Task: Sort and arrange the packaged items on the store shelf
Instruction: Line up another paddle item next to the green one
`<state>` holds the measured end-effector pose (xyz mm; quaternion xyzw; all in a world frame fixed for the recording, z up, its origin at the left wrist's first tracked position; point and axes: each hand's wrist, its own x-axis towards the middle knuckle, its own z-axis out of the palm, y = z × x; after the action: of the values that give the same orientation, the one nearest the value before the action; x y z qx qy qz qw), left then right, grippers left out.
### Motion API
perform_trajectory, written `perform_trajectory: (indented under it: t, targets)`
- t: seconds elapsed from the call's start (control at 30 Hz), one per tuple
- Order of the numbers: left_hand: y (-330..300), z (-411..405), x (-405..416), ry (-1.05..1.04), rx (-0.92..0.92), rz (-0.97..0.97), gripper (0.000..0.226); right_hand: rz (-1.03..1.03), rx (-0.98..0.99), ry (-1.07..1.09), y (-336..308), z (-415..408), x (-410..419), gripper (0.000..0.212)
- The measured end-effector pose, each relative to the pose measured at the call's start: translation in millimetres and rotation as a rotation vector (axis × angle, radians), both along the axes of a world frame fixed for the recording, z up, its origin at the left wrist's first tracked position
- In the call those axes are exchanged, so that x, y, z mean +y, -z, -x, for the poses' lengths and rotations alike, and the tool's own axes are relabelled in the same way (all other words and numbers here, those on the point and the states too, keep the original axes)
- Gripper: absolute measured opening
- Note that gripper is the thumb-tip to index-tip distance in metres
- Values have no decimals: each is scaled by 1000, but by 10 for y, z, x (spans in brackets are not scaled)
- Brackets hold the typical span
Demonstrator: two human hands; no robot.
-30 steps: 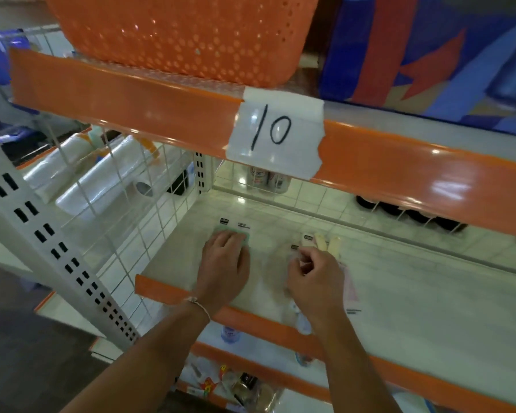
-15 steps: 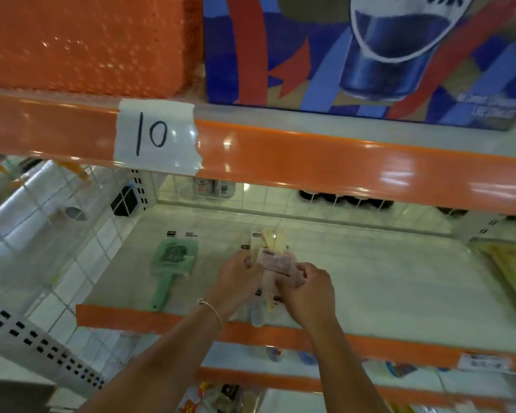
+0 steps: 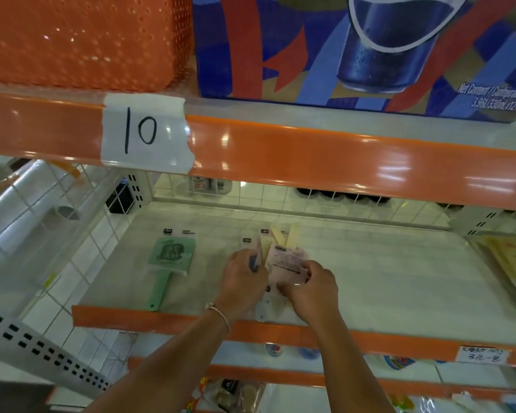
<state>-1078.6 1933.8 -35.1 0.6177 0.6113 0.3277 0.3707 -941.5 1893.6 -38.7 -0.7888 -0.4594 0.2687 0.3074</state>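
A green packaged brush lies flat on the white shelf, handle toward the front edge. To its right sits a small heap of clear packets holding cream and pale sticks, with a pink card on top. My left hand grips the left side of the heap, fingers closed on a packet. My right hand pinches the pink-carded packet at its lower right. Both hands hide the lower part of the heap.
An orange shelf lip with a taped "10" label hangs above. An orange basket and a blue drinks carton stand on the upper shelf. A wire divider bounds the left; yellow packets lie far right.
My left hand left the green brush and joined the right hand on the heap of packets. The view swung right, and the hands now hold the pink-carded packet higher on the heap.
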Motion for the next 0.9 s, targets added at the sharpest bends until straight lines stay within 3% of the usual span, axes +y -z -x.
perform_trajectory:
  t: [0.2,0.33,0.47,0.6,0.77,0.9]
  targets:
    - [24,-32,-14,98,-6,12,14,-2,27,-3,-14,-55,8,69]
    - [116,-22,7,174,91,-58,23,-26,45,-10,-56,-54,24,60]
    - [124,-31,-3,133,97,-85,10,-82,74,53,-80,-16,12,48]
    - [62,3,-31,22,68,-87,17,-158,110,92,-129,20,7,36]
    - [5,158,-15,-118,-268,119,5,-192,405,182,-144,50,74,30]
    - [-55,361,10,-126,-535,266,13,-114,819,158,-149,138,137,41]
